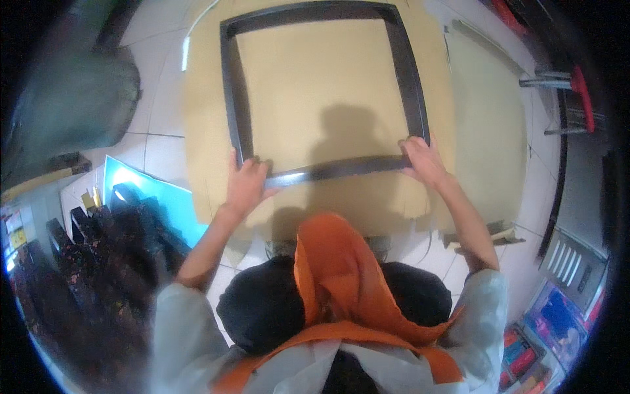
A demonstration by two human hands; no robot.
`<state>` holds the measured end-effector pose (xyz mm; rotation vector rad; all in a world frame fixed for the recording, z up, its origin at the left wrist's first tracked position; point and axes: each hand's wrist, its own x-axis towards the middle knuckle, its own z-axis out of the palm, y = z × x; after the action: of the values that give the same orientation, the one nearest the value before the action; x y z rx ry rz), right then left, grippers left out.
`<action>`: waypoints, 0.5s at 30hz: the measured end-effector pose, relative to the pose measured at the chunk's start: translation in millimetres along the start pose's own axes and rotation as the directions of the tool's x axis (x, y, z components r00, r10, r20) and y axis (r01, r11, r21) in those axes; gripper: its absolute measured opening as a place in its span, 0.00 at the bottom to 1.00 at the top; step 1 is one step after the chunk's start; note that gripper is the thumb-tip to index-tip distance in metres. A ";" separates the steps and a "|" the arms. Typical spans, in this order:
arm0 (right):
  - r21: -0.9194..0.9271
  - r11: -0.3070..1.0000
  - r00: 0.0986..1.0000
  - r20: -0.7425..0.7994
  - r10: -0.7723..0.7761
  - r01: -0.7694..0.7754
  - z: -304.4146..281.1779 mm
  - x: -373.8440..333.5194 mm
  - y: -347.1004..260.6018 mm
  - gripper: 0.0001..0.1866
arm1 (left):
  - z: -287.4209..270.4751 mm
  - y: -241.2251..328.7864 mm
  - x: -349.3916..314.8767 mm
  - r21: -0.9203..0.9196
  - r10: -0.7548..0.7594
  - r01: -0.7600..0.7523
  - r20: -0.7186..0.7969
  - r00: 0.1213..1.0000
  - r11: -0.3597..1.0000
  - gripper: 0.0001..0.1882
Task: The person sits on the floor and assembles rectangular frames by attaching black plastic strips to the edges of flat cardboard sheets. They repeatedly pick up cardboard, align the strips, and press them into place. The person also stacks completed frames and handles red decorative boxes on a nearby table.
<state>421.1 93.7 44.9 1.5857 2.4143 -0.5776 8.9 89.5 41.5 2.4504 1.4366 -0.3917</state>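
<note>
A dark, nearly square picture frame lies on a tan board, which shows through its open middle. At its near left corner my left hand is closed, fingers over the top of the rail and thumb along the near side. My right hand grips the near right corner in the same way. The near rail between my hands catches a bright glint. The undersides of both grips are hidden.
Dark moulding lengths are piled at the lower left, beside a shiny light-blue sheet. Brown cardboard lies right of the board. A red stool stands at far right, above framed pictures. A dark green covered thing is at left.
</note>
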 end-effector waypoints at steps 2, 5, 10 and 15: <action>0.096 0.994 0.970 -0.242 -0.033 0.058 -5.5 -11.0 -1.1 0.38 | -10.0 -0.5 -12.1 -0.180 -0.047 0.006 -0.223 0.974 0.984 0.32; 0.680 0.730 0.793 -0.406 0.454 -0.070 11.5 -19.3 9.4 0.38 | 10.4 0.7 -26.4 -0.607 -0.470 0.119 -0.461 0.753 0.786 0.28; 0.943 0.231 0.762 0.037 0.646 -0.241 18.6 -13.8 10.8 0.26 | 23.5 19.8 -21.1 -0.961 -0.632 0.277 0.199 0.749 0.025 0.27; 0.984 -0.170 0.855 0.135 0.502 -0.056 3.4 -3.7 -7.0 0.29 | -17.4 13.2 -51.8 -0.947 -0.697 0.020 0.251 0.672 -0.321 0.26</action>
<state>416.1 86.7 44.7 2.7065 1.1536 -2.6955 -2.3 48.1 77.8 0.5165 1.6166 1.0518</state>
